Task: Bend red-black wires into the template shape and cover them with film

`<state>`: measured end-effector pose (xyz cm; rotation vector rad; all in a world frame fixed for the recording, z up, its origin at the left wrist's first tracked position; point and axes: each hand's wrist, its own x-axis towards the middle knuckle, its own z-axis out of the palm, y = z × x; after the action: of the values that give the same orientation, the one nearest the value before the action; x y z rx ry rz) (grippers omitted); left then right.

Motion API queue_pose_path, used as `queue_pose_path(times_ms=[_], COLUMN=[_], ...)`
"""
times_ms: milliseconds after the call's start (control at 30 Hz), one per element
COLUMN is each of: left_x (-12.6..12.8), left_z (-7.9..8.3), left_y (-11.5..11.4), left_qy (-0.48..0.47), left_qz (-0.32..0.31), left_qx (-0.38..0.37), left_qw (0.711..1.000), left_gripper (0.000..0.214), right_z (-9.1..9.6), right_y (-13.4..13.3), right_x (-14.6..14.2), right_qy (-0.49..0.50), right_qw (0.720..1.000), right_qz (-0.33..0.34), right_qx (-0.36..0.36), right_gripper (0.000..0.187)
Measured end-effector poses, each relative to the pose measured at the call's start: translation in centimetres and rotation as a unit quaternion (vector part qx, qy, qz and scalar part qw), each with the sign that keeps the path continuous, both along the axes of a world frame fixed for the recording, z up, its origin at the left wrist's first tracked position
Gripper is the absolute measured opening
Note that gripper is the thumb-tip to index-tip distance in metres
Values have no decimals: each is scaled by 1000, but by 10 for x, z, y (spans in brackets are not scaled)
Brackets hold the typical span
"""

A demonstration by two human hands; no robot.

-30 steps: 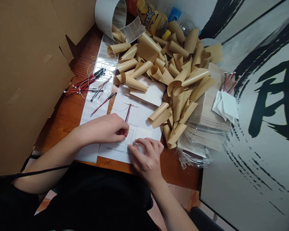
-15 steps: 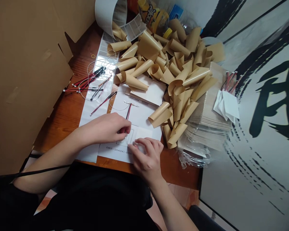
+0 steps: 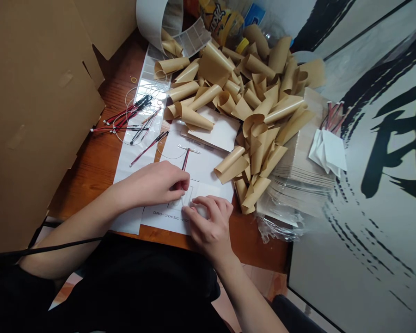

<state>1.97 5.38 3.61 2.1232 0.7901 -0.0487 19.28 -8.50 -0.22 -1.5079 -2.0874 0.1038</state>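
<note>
My left hand point(image 3: 171, 182) is closed, thumb and fingers pinched on a red-and-black wire lead point(image 3: 186, 160). The lead runs up the white printed sheet point(image 3: 208, 163) to a small strip-like end point(image 3: 189, 149). Thin strands seem to come out below the pinch. Close by on the right, my right hand point(image 3: 213, 222) rests low over the sheet, fingers bent and thumb apart from them. Its thumb tip is beside the thin strand; I see nothing gripped. Part of the sheet's printed lettering point(image 3: 168, 216) is covered by this hand.
Several red-and-black wire leads point(image 3: 135, 111) lie on the left over a label strip point(image 3: 126, 162). Curled brown paper pieces point(image 3: 225, 92) pile up behind. Stacked flat card point(image 3: 291, 175) in clear plastic stands right. A cardboard wall point(image 3: 38, 115) rises at left.
My right hand has shifted slightly left, its thumb tip nearer the thin strand. My left hand stays nearly still with the wire lead in its pinch.
</note>
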Motion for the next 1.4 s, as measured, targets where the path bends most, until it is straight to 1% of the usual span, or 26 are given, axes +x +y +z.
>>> queue_pose_path(times_ms=[300, 600, 900, 1067, 1167, 1267, 1400], left_x=[2, 7, 9, 9, 9, 9, 8], left_z=[-2, -5, -4, -5, -5, -5, -5], left_y=[-4, -7, -7, -6, -6, -6, -5], left_qy=[-13, -19, -2, 8, 10, 6, 7], left_qz=[15, 29, 36, 37, 34, 31, 30], left_qx=[21, 40, 46, 45, 46, 44, 44], left_qw=[1000, 999, 998, 998, 998, 999, 999], left_gripper=[10, 11, 11, 10, 11, 11, 10], right_z=[1, 0, 0, -1, -1, 0, 1], right_y=[1, 1, 4, 4, 4, 4, 4], right_x=[0, 3, 3, 3, 6, 11, 14], right_qy=[14, 26, 31, 33, 55, 78, 68], right_qw=[1000, 999, 999, 999, 998, 996, 996], right_qz=[-2, -2, 2, 0, -4, -15, -20], right_qx=[-1, -21, -15, -19, -31, -34, -45], right_gripper=[20, 20, 14, 16, 17, 23, 26])
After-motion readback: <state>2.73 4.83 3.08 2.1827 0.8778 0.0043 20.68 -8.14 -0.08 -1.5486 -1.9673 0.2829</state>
